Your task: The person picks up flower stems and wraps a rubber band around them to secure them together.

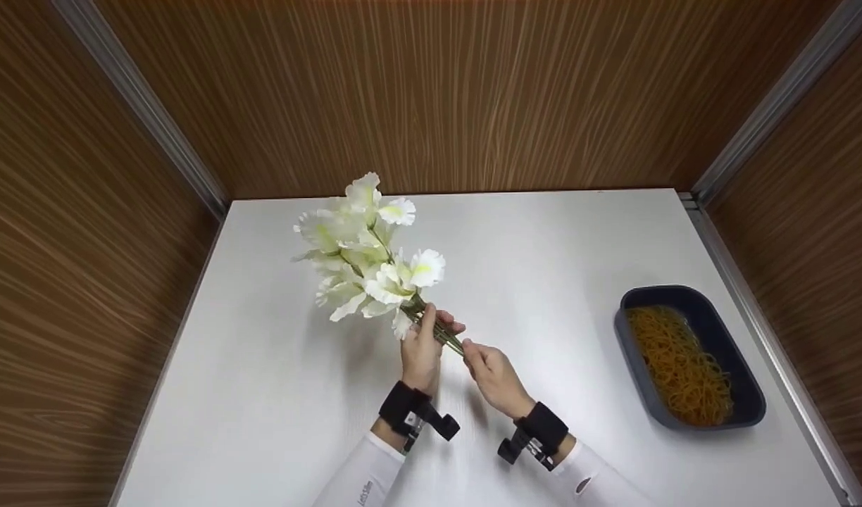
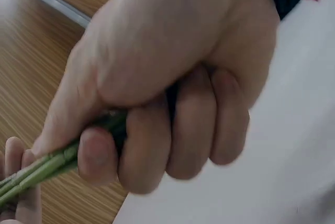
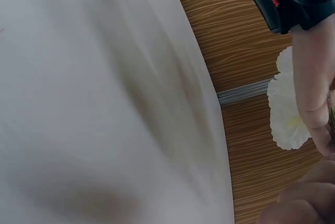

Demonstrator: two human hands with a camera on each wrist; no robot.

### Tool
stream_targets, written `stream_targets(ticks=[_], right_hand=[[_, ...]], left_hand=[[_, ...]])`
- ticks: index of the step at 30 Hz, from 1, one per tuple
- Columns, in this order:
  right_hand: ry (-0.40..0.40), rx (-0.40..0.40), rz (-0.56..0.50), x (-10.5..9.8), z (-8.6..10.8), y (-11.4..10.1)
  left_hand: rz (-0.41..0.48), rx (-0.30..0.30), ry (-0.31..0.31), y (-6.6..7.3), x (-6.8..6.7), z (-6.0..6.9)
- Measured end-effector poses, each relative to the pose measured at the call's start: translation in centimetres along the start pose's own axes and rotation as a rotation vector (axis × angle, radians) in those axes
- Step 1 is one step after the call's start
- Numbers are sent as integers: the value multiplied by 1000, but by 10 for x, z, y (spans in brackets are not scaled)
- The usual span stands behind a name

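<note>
Okay, bunch of white, ruffle-edged flowers (image 1: 366,257) is up over the glossy white desk (image 1: 544,267), left of centre, tilted: blooms to the upper left, thin green stems (image 1: 445,336) slanting down to the right. Petals broad, frilly, slightly translucent, yellow to yellow-green patches at the throats; blooms packed loosely, several overlapping. Stems gathered into one tight, roughly parallel bundle; close up they look mid-green and smooth.

Left hand (image 1: 422,355) has its grip wrapped round the stems just under the blooms, fingers curled in, thumb along the bundle. Right hand (image 1: 498,379) is lower down, grip pinching the stem ends between thumb and fingers. Hands near each other.

Each wrist wears a black strap with a small camera mount; sleeves (image 1: 364,472) white. Well apart on the right side of the desk: dark blue-grey rounded rectangular tub (image 1: 706,320), holding a tangle of thin orange-yellow strands (image 1: 684,373). Brown wood-grain panels (image 1: 438,91) stand round the desk, grey metal strips at the corners.
</note>
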State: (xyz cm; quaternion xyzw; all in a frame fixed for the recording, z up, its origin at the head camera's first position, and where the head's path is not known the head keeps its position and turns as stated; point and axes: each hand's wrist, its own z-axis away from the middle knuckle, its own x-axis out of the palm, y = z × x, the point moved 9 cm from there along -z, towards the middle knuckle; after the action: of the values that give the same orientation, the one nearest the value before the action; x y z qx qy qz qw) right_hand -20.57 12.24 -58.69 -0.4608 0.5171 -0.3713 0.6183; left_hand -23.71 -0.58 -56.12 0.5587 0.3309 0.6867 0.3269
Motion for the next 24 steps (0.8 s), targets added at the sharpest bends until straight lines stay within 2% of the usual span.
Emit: stream_targets(ticks=[3,7,13,17,21,24], right_hand=[[-4,-47,63,2,2,-5],[1,-119,154,4,4,-12],[-31,-169,207,8,8,-17],[-66,-171,170,11,10,-15],[-129,-172,132,7,13,-13],[-172,-174,178,-5,15,-13]], left_hand=[[122,-55,1,-1,4,2],[203,-85,-9,-2,5,2],[235,-66,-63,0,7,3],[220,-75,-46,-1,5,3],[243,-88,-38,0,4,4],[276,-70,-47,5,1,3]])
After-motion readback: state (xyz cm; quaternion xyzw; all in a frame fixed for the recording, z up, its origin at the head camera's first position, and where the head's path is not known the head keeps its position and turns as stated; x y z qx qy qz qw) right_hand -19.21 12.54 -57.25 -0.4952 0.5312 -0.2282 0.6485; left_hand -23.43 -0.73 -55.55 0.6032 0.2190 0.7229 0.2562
